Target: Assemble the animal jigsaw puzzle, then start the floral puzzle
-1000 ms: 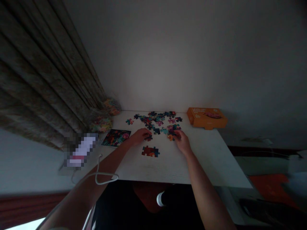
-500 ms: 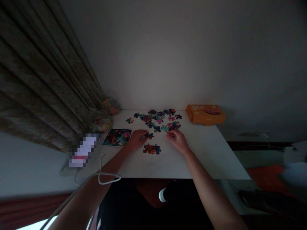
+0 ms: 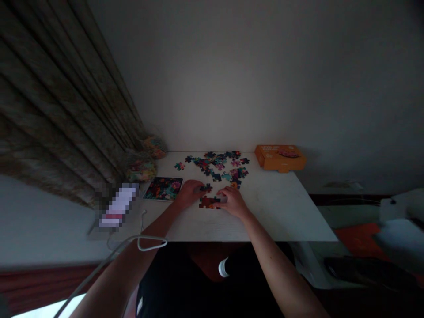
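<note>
A small joined section of jigsaw puzzle (image 3: 207, 203), dark red with a bit of orange, lies on the white table in front of me. My right hand (image 3: 233, 202) is curled at its right end, thumb and fingers on that edge and covering part of it. To the upper left, my left hand (image 3: 190, 193) pinches a dark puzzle piece (image 3: 207, 187) just above the section. Behind both hands spread several loose puzzle pieces (image 3: 217, 161), mostly dark, teal and pink. An orange-toned piece (image 3: 236, 183) sits just beyond my right hand's knuckles.
A printed picture card (image 3: 163, 189) lies left of my left hand. Farther left are a blurred-out phone (image 3: 119, 205), a white cable (image 3: 152, 244) over my left forearm, and plastic bags of colourful pieces (image 3: 141, 170). An orange box (image 3: 281, 158) stands at the back right.
My right hand has moved left and nearer, from beside the loose pieces to the right end of the joined section. An orange-toned piece now shows near its former place. My left hand stays put.
</note>
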Demonstrator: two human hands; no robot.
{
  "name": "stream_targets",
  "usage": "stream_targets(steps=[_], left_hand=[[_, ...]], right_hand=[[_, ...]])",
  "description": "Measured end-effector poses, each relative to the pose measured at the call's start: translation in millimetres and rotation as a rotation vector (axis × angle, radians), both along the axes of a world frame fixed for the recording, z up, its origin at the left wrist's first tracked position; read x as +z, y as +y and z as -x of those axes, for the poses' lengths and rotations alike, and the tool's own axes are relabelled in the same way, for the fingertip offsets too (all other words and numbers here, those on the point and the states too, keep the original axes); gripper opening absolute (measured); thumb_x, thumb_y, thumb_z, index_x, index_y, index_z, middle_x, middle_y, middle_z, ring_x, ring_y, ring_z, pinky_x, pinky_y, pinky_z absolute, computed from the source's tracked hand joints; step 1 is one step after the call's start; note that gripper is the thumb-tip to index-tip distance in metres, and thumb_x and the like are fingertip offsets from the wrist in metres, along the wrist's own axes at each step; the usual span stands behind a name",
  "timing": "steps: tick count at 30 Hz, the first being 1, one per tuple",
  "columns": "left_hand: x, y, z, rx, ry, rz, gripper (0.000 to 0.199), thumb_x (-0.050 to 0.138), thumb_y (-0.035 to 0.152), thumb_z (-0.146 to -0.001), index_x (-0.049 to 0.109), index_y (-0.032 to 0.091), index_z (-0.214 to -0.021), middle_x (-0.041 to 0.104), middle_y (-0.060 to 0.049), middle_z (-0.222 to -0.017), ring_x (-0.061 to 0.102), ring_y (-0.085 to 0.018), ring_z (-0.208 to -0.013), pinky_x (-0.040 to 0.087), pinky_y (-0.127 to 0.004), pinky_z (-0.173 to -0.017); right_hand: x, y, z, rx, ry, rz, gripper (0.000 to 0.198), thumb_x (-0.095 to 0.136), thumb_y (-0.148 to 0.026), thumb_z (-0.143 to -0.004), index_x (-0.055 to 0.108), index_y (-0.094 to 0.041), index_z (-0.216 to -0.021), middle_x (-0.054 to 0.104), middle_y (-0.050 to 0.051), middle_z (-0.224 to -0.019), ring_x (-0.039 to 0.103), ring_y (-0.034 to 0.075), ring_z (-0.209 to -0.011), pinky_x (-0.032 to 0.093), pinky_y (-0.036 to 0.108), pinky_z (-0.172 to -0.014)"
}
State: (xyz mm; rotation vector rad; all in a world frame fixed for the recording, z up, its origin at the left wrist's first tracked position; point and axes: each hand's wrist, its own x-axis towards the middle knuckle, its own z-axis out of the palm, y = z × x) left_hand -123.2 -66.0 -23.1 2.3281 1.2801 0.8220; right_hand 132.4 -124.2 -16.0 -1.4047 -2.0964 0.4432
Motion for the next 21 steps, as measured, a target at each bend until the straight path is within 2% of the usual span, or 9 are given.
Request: stream_targets(steps=[6,13,17,21], left_hand=[[-1.0,-10,6,-0.072,-0.017,0.03,0.028,0.077,0.04,-0.086,0.077,0.024,-0.109,0.076,-0.007,-0.111,0.069,-0.025,-0.108,0.052,-0.042,-0.102],[-1.6,-9,5,-0.152,0.037,-0.046,0.014,0.072,0.032,-0.092,0.081,0.026,-0.101,0.074,-0.007,-0.112,0.068,-0.023,-0.107,0.053,-0.042,-0.098],[3.9,-30,5,-0.151,0.144,-0.134,0.026,0.059,0.031,-0.099,0.075,0.026,-0.12,0.071,-0.01,-0.124,0.065,-0.025,-0.118,0.051,-0.048,-0.106],[3.1,-63,2,-0.115,0.262,-0.203,0.044,0.049,0.039,-0.103,0.059,0.023,-0.143,0.061,-0.012,-0.144,0.055,-0.027,-0.135,0.037,-0.054,-0.121]], right_hand=[[0,0,1,-0.014,0.032,0.001,0.037,0.093,-0.044,-0.069,0.073,-0.023,-0.093,0.071,0.004,-0.093,0.066,0.022,-0.092,0.048,0.036,-0.086],[1,0,1,-0.015,0.028,-0.009,0.036,0.094,-0.042,-0.068,0.072,-0.023,-0.09,0.071,0.004,-0.092,0.066,0.023,-0.092,0.048,0.036,-0.086],[-2,1,0,-0.001,0.029,-0.018,0.037,0.093,-0.042,-0.069,0.072,-0.023,-0.094,0.072,0.004,-0.094,0.066,0.023,-0.094,0.047,0.037,-0.089],[-3,1,0,0.003,0.019,-0.02,0.038,0.094,-0.041,-0.069,0.073,-0.023,-0.095,0.071,0.004,-0.093,0.066,0.023,-0.093,0.047,0.037,-0.089]])
